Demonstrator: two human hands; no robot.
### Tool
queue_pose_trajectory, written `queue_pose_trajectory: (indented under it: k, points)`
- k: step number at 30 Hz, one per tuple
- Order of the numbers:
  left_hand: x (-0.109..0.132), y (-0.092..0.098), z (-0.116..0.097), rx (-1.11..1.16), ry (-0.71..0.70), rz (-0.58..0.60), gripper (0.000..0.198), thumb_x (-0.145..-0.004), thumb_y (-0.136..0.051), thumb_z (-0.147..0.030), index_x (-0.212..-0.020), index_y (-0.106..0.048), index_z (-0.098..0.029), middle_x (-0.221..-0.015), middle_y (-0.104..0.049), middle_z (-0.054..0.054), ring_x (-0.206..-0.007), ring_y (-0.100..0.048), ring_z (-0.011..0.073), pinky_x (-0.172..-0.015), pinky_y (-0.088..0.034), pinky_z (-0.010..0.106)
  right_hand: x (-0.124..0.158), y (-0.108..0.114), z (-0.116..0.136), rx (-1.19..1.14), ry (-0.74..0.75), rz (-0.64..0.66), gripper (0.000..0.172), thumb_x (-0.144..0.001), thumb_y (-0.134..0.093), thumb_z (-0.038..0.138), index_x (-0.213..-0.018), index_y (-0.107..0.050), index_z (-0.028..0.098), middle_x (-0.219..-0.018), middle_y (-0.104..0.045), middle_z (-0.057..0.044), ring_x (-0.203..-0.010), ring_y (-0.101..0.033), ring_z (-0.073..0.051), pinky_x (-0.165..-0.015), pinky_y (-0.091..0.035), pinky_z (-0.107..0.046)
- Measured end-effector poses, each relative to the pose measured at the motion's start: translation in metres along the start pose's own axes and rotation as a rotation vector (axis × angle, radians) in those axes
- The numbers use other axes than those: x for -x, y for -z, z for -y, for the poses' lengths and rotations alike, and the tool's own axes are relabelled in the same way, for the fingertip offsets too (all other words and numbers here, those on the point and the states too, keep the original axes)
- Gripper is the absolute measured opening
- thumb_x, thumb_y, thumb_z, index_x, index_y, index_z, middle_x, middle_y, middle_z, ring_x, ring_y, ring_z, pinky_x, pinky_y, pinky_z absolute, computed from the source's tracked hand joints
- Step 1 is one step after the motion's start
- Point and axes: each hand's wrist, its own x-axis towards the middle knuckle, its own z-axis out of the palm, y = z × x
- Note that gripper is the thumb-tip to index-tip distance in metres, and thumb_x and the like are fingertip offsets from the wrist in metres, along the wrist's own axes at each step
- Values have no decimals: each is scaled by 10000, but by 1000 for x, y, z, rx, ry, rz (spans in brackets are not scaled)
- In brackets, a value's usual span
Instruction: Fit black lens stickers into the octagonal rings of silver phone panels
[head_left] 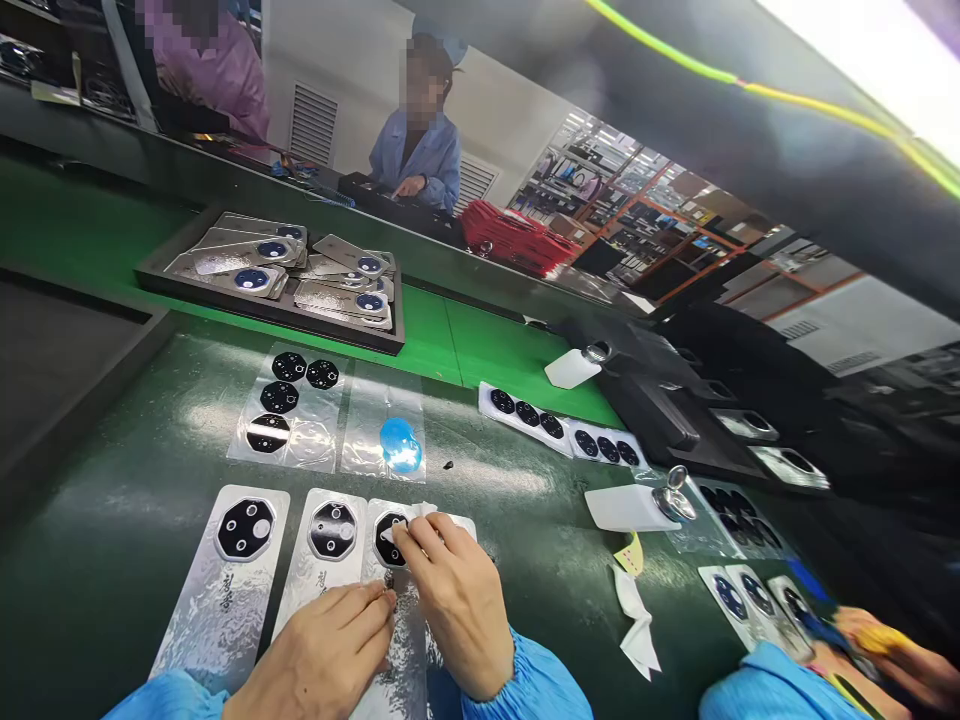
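Three silver phone back covers lie in a row in front of me, each with a black octagonal camera lens plate: the left cover [214, 600], the middle cover [304, 570] and the right cover [401, 650]. My left hand [319, 640] rests on the right cover, fingers together and pressed against it below the lens plate. My right hand [461, 605] pinches a small white wipe [424, 510], partly hidden by the fingers, against that cover's lens plate [384, 545]. Another silver piece shows behind my right hand, mostly covered.
Ahead are a bag of black lens plates [279, 397], a bag with blue film discs [401, 445] and a tray [337, 338] of stacked covers. White bottles [630, 508] and a crumpled wipe [637, 630] lie to the right. A co-worker's gloved hand [892, 645] works at far right.
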Motion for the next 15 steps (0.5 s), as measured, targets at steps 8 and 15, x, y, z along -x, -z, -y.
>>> queue_pose_trajectory:
  k: [8, 15]
  points:
    - [-2, 4, -1, 55, 13, 41, 268, -1010, -383, -92, -1003, -651, -79, -999, -733, 91, -1029, -700, 193, -931, -576, 298, 1, 0, 1, 1, 9, -13, 279, -949, -389, 6, -938, -632, 142, -816, -604, -63, -769, -501, -211, -622, -386, -336]
    - [2, 3, -3, 58, 38, 58, 260, -999, -397, -74, -1074, -646, -74, -1044, -729, 93, -1040, -698, 207, -935, -580, 320, 2, 0, 1, 5, -17, 17, 235, -928, -440, 3, -944, -632, 137, -833, -602, -63, -782, -504, -216, -642, -394, -330]
